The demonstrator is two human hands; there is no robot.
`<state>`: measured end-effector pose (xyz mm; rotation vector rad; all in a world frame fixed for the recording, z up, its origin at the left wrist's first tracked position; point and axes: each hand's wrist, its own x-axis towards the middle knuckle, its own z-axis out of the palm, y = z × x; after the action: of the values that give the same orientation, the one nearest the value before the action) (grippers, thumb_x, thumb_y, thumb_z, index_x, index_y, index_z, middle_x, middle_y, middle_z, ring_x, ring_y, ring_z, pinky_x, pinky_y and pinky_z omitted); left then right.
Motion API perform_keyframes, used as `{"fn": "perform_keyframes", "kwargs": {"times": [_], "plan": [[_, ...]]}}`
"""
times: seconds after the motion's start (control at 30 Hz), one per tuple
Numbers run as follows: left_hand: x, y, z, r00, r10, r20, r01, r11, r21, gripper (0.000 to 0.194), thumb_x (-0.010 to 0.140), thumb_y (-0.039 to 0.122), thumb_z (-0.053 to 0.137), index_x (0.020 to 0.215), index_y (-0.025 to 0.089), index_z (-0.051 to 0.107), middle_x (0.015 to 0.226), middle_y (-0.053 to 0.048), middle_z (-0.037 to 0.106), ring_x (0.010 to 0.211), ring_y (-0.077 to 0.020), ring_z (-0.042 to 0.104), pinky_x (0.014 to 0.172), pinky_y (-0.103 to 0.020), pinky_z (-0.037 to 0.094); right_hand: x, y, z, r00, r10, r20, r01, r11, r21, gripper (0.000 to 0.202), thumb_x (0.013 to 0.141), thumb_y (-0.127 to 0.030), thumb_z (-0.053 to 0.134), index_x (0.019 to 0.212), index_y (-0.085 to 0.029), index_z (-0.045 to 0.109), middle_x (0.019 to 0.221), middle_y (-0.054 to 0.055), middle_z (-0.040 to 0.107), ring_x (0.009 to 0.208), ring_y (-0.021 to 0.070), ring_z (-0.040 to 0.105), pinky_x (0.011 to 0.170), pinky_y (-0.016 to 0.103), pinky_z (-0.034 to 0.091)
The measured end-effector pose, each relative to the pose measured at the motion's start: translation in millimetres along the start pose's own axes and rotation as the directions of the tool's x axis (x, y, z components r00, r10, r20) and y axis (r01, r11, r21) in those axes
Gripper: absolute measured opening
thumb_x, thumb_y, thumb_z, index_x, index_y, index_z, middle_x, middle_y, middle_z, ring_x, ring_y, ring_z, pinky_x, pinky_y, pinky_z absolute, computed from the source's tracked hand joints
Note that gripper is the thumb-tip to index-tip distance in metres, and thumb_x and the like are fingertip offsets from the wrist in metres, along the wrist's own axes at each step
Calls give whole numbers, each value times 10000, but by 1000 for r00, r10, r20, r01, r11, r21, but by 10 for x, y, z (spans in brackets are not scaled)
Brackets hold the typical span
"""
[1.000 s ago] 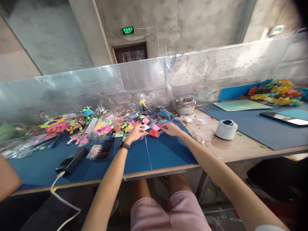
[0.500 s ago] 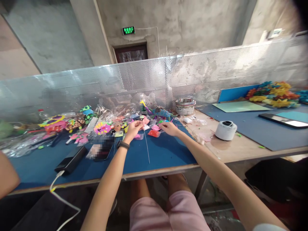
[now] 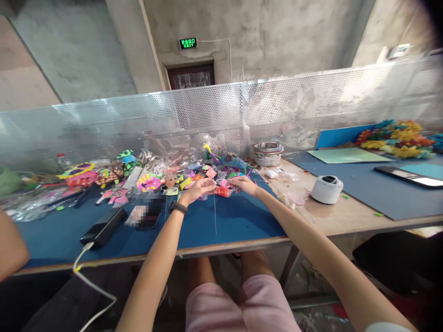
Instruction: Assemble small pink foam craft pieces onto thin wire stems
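Note:
A thin pale wire (image 3: 215,214) hangs down from the fingertips of my left hand (image 3: 201,190), which is closed in a pinch on it. To the right, a small gap away, my right hand (image 3: 244,185) has its fingertips pressed together; what they hold, if anything, is too small to make out. Beneath and between the hands lie an orange-red packet (image 3: 223,191) and several pink pieces. A blue spotted clay figure (image 3: 232,161) sits just behind my right hand.
Colourful clay figures (image 3: 149,182) and clear wrappers crowd the left and back. A black power bank (image 3: 103,227) with a white cable is near the front edge. Rightward are a basket (image 3: 268,154), a white roll (image 3: 326,190) and a phone (image 3: 408,177). Another person's arm (image 3: 12,244) is at far left.
My left hand has moved right and slightly down, closer to my right hand. The wire now hangs nearly straight down. My right hand has hardly moved.

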<state>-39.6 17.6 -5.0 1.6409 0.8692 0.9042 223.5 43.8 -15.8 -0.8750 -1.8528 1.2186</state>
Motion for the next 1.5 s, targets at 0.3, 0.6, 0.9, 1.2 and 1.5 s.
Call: {"fn": "perform_keyframes", "kwargs": {"times": [0.3,0.6,0.9,1.2,1.5], "plan": [[0,-14,-26,991,-15,-132,11,999,-35,506,792,484,749,1145,205,518,937,-75,720,808,-222,740,737,-347,604,28,19,28,997,-20,-73,16,999,-52,542,813,-664,596,843,-138,722,635,-5,534,552,98,464,508,217,452],[14,-37,-12,993,-12,-115,-2,993,-116,598,709,355,847,1177,175,521,955,-63,707,777,-184,730,766,-351,612,54,71,-5,970,-162,-183,130,976,-177,576,876,-691,491,823,-153,691,537,-34,476,483,104,444,481,233,374],[57,-84,-25,992,29,-125,-43,993,-112,638,709,291,847,1247,168,526,984,-57,701,817,-169,721,874,-410,589,50,57,-2,957,-210,-201,164,961,-223,615,880,-709,456,798,-157,713,558,-21,499,500,107,441,488,233,356],[71,-111,-56,986,-37,-163,35,999,-19,490,725,397,834,1086,145,619,977,-100,734,759,-199,734,758,-365,610,28,21,-5,964,-202,-175,165,964,-208,616,881,-708,465,804,-150,713,538,-25,471,495,106,429,494,235,346],[58,-91,-21,992,-25,-123,23,1000,-17,502,757,398,812,1143,139,624,1017,-115,739,730,-191,735,748,-362,618,3,-64,-4,957,-186,-221,144,971,-193,660,897,-730,409,647,-157,622,515,-3,499,472,101,422,489,242,360]]}}
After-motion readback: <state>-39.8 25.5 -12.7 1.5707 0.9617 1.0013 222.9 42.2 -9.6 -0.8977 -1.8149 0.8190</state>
